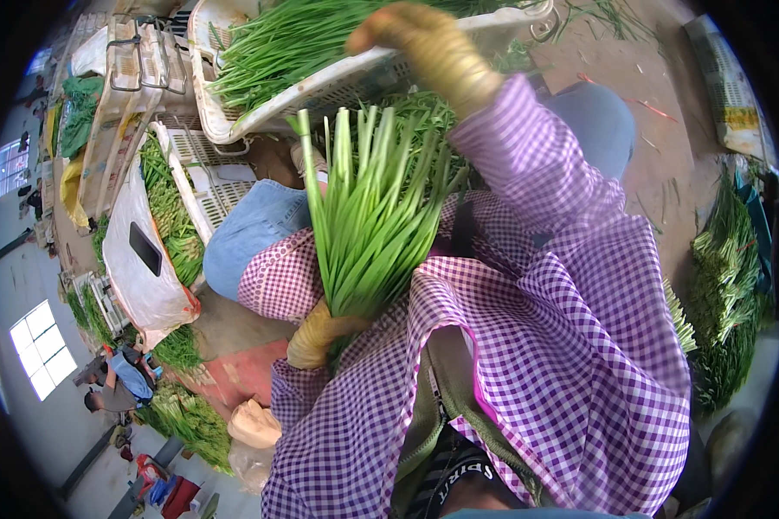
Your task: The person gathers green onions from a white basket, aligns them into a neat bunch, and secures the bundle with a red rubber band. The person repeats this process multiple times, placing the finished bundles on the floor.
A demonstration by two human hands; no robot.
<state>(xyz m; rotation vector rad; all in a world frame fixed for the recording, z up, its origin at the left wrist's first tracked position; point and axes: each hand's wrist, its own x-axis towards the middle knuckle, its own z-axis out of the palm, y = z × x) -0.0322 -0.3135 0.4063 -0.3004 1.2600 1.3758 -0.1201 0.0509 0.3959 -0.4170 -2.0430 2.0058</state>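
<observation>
My left hand (315, 337), in a yellowish glove, grips a thick bunch of long flat green leaves, likely garlic chives (370, 240). The pale cut stem ends point away from me, and the leafy part slants across my lap. My right hand (422, 52), gloved the same way and blurred, is raised above the near rim of a white plastic crate (311, 84). Whether its fingers hold anything is not clear. More loose green leaves (292, 48) fill that crate. A heap of leafy trimmings (422, 107) lies below its near side, behind the bunch.
To the left stands another white crate (185, 175) of greens, with a white sheet (126, 279) and a dark phone-like object (145, 249) beside it. Stacked crates (126, 84) rise behind. Bundled greens (727, 279) lie at right. A person (120, 383) is farther off.
</observation>
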